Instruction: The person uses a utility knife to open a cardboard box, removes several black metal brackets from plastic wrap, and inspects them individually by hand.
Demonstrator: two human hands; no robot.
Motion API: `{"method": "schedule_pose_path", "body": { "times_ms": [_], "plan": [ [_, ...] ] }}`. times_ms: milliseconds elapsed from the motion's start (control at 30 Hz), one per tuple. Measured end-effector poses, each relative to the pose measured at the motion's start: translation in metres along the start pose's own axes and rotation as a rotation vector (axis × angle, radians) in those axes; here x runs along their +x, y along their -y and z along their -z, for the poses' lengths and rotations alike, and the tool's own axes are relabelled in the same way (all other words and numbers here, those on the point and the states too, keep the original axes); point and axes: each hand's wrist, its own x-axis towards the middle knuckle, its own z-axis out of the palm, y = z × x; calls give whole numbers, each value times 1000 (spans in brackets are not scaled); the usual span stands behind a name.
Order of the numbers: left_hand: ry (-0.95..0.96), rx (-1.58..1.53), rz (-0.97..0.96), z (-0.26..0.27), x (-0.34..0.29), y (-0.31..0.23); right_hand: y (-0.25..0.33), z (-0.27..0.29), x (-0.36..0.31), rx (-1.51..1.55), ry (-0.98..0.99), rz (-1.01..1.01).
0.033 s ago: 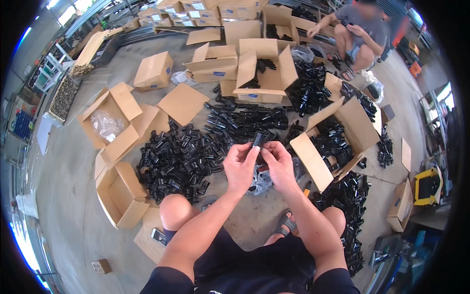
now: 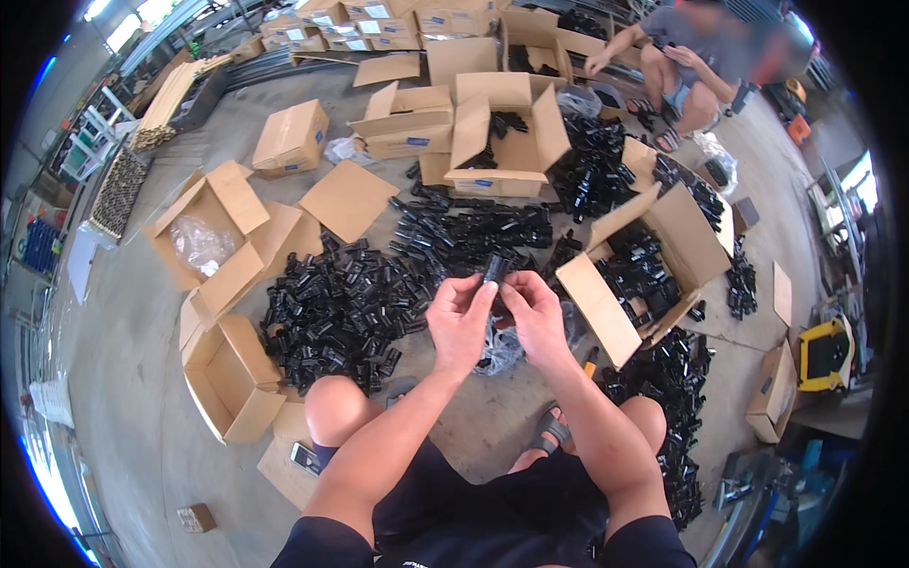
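Observation:
A short, shiny black tubular part (image 2: 495, 268) is held up in front of me between both hands. My left hand (image 2: 458, 317) grips it with the thumb along its near side. My right hand (image 2: 533, 310) is closed at its right side, thumb and fingertips pinching against it; the exact contact is partly hidden. Below the hands lies a clear plastic bag (image 2: 500, 350). Just left of them spreads a large heap of similar black parts (image 2: 346, 308), and beyond them is a row of longer black pieces (image 2: 473, 225).
An open carton (image 2: 625, 331) with black parts stands right, above another black heap (image 2: 670, 393). Empty-looking cartons (image 2: 227, 374) sit left; another open carton (image 2: 502, 180) stands ahead. A phone (image 2: 305, 458) lies on cardboard by my left knee. A person (image 2: 682, 71) crouches far right.
The whole view has shifted very slightly left. Both hands keep their hold on the black tubular part, with hardly any visible movement.

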Motion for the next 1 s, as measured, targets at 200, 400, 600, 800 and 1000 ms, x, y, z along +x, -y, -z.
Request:
{"method": "schedule_pose_path", "body": {
  "times_ms": [200, 400, 600, 800, 1000],
  "plan": [
    [-22, 59, 14, 4, -1, -3, -8, -1, 4, -95, -30, -20],
    [-8, 90, -47, 1, 1, -7, -12, 2, 7, -123, -13, 10],
    [12, 119, -17, -5, -1, -4, -2, 7, 0, -148, -44, 161],
    [11, 107, -37, 8, 2, 1, -4, -3, 1, -191, -67, 160],
    [79, 164, -41, 10, 2, 7, -6, 7, 2, -285, -47, 140]
  ]
}}
